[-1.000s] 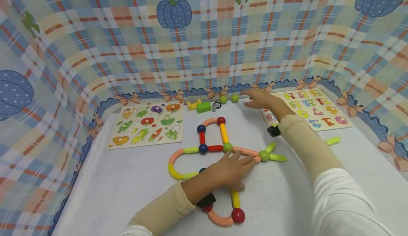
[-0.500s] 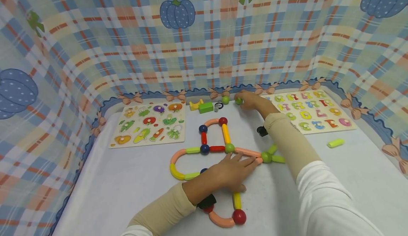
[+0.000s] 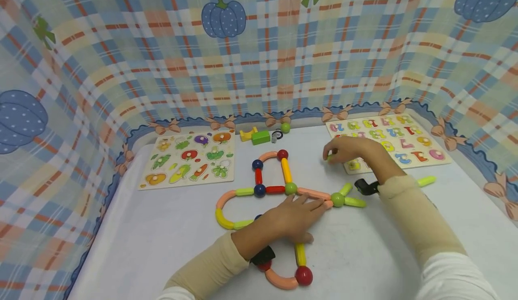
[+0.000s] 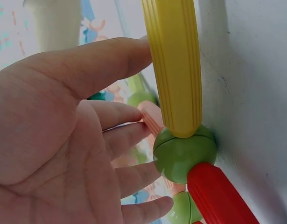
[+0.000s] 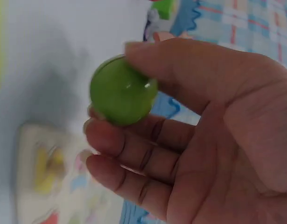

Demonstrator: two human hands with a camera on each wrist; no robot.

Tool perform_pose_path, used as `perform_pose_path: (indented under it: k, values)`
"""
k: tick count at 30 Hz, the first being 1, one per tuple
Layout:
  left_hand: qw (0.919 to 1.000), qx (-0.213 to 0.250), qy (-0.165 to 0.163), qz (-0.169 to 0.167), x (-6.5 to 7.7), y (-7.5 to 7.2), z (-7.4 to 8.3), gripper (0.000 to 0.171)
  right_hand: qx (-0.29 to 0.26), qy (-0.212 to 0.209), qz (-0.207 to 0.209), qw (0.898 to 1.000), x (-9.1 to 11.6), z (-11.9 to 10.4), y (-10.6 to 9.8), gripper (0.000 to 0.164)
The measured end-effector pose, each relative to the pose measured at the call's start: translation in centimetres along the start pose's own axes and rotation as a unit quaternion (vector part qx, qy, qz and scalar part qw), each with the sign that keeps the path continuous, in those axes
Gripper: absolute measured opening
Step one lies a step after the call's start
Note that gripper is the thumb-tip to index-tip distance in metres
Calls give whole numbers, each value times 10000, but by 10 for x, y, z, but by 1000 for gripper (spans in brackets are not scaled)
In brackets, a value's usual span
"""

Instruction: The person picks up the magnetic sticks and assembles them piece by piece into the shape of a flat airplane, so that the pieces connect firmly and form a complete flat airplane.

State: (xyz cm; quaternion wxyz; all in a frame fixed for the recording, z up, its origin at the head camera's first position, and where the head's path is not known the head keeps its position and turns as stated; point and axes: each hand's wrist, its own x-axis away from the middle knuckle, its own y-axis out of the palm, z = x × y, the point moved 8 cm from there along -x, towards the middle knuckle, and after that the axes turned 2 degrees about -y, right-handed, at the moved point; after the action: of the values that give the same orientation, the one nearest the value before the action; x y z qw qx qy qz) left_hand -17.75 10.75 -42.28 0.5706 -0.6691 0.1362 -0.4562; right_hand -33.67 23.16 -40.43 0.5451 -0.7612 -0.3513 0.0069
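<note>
A green ball [image 5: 122, 91] sits between the thumb and fingers of my right hand [image 3: 348, 150], which pinches it over the near left edge of the number puzzle board. My left hand [image 3: 294, 219] lies with straight fingers over a flat figure of coloured sticks and balls. Its fingertips are at the salmon sticks [image 3: 313, 194] in the head view. In the left wrist view its thumb touches a yellow stick [image 4: 176, 70], which joins a green ball [image 4: 185, 154] and a red stick [image 4: 220, 196]. At the figure's right end, a green ball [image 3: 337, 199] bears two light green sticks [image 3: 355, 202].
A vegetable puzzle board [image 3: 188, 160] lies at the left, the number puzzle board [image 3: 404, 145] at the right. Along the back are a green block [image 3: 261, 137], a yellow piece [image 3: 247, 133] and another green ball [image 3: 285, 127]. A loose light green stick [image 3: 426, 181] lies at the right.
My right hand reached the green ball at the back, took hold of it and brought it nearer and to the right. The left hand has stayed in place.
</note>
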Motion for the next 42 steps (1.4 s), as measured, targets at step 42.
perform_pose_path:
  k: [42]
  values:
    - [9999, 112, -104, -39, 4, 1, 1, 87, -666, -337, 1333, 9883, 66, 28, -7, 26]
